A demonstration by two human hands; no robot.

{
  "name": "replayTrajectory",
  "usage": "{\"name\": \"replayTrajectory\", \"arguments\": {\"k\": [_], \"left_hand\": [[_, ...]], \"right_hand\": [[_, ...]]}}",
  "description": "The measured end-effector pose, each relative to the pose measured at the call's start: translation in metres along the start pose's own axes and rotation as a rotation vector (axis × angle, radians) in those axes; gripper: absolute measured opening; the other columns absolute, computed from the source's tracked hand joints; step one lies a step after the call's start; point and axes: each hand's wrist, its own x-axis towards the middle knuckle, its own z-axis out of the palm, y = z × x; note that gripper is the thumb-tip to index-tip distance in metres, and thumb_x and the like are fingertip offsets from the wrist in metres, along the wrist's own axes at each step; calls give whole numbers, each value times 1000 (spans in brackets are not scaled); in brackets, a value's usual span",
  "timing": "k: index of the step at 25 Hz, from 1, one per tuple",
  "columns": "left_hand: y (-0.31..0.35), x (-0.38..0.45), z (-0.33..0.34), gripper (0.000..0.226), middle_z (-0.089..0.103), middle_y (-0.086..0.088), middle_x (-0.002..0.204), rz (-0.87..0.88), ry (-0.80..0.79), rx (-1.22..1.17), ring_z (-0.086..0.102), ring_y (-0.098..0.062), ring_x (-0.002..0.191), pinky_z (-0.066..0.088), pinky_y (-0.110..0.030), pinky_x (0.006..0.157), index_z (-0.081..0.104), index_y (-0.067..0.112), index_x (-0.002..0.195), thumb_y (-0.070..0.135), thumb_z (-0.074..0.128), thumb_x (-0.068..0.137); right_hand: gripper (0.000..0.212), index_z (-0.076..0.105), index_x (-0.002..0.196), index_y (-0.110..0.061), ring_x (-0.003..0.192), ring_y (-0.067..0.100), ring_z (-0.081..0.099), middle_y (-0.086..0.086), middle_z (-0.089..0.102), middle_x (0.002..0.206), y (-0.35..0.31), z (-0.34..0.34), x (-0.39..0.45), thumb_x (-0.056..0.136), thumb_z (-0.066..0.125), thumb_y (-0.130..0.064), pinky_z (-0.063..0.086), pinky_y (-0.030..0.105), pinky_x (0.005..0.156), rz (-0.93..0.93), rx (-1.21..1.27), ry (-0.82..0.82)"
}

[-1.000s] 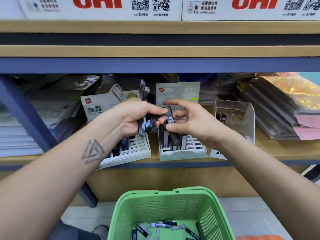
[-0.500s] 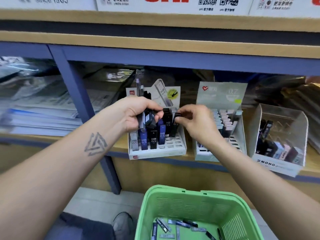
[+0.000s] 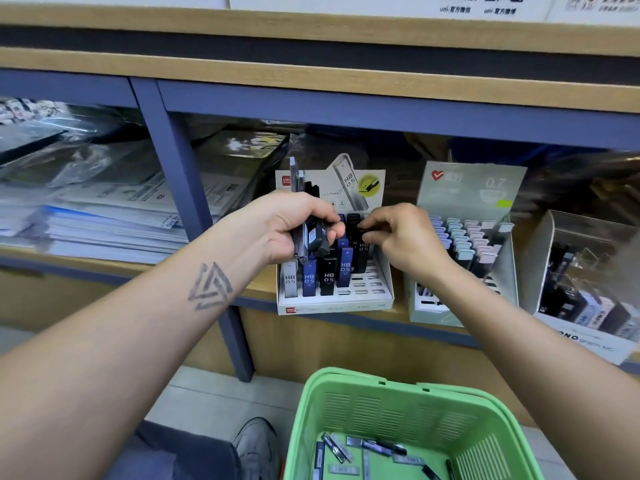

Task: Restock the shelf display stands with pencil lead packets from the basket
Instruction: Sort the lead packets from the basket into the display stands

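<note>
Standing on the wooden shelf [image 3: 256,289] at arm height, the white display stand [image 3: 334,299] leans back, probably so its slots face the person; the green basket [image 3: 398,410] waits low in front, loose packets [image 3: 367,448] on its floor within reach; the left hand [image 3: 287,226] has its fingers curled round a bundle of packets [image 3: 313,237] as a reserve, so the right hand [image 3: 405,237] can pinch one black packet [image 3: 363,251] by the top and lower it into a back slot.
</note>
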Motion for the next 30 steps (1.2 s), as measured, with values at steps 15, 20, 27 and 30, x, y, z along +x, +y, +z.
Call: {"name": "replayTrajectory", "arguments": {"k": [15, 20, 27, 30], "left_hand": [[-3, 0, 0, 9, 68, -21, 69, -13, 27, -12, 64, -21, 55, 58, -25, 49, 57, -4, 89, -10, 51, 90], [-5, -2, 4, 16, 71, -26, 84, -48, -37, -155, 74, -30, 66, 61, -38, 70, 57, -5, 90, -15, 45, 92], [-6, -4, 15, 17, 72, -22, 82, -22, -14, -195, 73, -29, 64, 62, -39, 65, 57, -1, 89, -14, 48, 93], [-5, -5, 21, 17, 72, -20, 83, 49, -1, -239, 73, -28, 64, 62, -39, 54, 57, 1, 91, -14, 48, 94]], "right_hand": [[34, 67, 127, -20, 105, 33, 65, 7, 72, 114, 0, 19, -16, 95, 61, -10, 55, 41, 83, -92, -254, 23], [43, 60, 134, -22, 100, 27, 66, 4, 71, 111, -19, 0, -16, 93, 56, -10, 54, 38, 79, -137, -269, 35], [22, 54, 95, -9, 63, 28, 73, 9, 72, 71, -54, -29, -33, 88, 75, -15, 59, 39, 58, 211, 406, -14], [31, 53, 105, 2, 67, 33, 75, 16, 74, 75, -63, -27, -41, 88, 77, -9, 63, 35, 60, 333, 686, -168]]}}
